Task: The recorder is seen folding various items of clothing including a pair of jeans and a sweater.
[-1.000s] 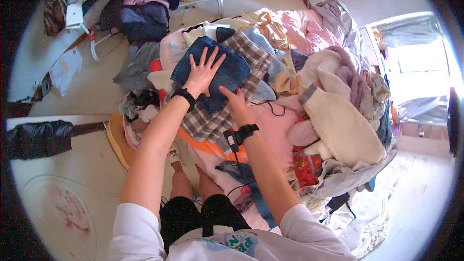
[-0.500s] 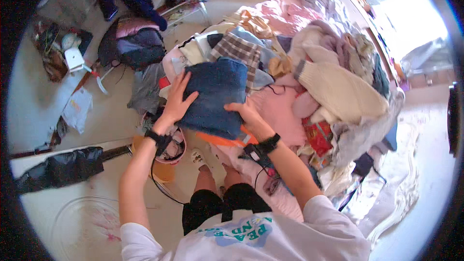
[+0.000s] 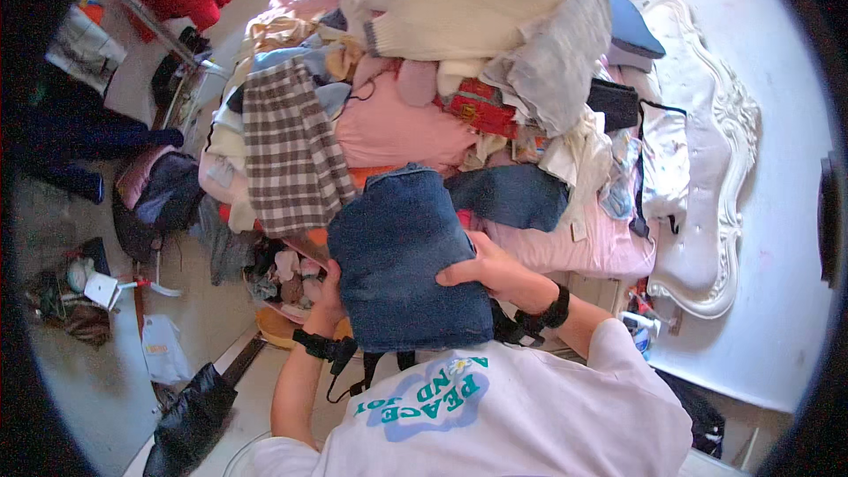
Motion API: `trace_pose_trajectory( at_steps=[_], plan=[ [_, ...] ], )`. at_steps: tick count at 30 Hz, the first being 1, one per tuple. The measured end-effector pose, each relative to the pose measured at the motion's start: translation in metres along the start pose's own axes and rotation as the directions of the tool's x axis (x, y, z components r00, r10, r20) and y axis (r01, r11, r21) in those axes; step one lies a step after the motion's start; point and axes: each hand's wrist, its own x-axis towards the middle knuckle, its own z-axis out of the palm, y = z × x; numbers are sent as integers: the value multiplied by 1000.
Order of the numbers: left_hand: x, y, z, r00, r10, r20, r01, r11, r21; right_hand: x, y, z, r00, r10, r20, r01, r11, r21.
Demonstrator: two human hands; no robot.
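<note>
A folded pair of dark blue jeans (image 3: 402,256) is held up close in front of my chest, in a thick, roughly square bundle. My left hand (image 3: 329,293) grips its left edge, with the fingers partly hidden behind the denim. On the right side my right hand (image 3: 496,269) clasps the bundle, thumb lying across the front. Just beyond it, on the bed, a brown and white checked cloth (image 3: 296,148) drapes to the left and a dark blue garment (image 3: 517,194) lies to the right.
A heap of clothes with a cream sweater (image 3: 477,11) covers the bed. At right stands a white carved headboard (image 3: 707,212). Below the bed's left side sits a basket (image 3: 287,309) of small clothes. A black bag (image 3: 190,420) and a white toy-like object (image 3: 104,291) are at left.
My view has swung right, bringing the headboard into sight. The jeans have come nearer my body, still in both hands, and my left hand has slid lower along their edge.
</note>
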Motion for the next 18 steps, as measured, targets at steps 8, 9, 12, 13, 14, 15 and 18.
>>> trace_pose_trajectory(
  at_steps=[8, 9, 12, 13, 14, 15, 18],
  plan=[
    [23, -22, 62, 990, -125, 60, 129, 989, -74, -33, 27, -37, 994, -35, -104, 46, 994, 96],
    [24, -19, 73, 989, -132, -72, 133, 991, 7, -33, 28, -44, 994, -38, -105, 49, 993, 103],
    [45, -16, 82, 990, -139, -11, 139, 990, 38, -34, 33, -75, 986, 40, -160, -11, 983, 184],
    [55, -19, 78, 990, -138, -17, 139, 989, 41, -34, 38, -89, 984, 44, -173, -6, 976, 217],
    [68, -26, 73, 989, -145, -42, 148, 987, 68, -33, 42, -104, 982, 50, -184, -3, 969, 248],
    [76, -28, 78, 986, -154, -66, 160, 982, 96, -32, 47, -118, 982, 53, -180, -6, 967, 253],
    [99, -34, 114, 985, 48, -167, 15, 933, 358, -33, 52, -161, 962, -45, -271, 77, 991, 109]
  ],
)
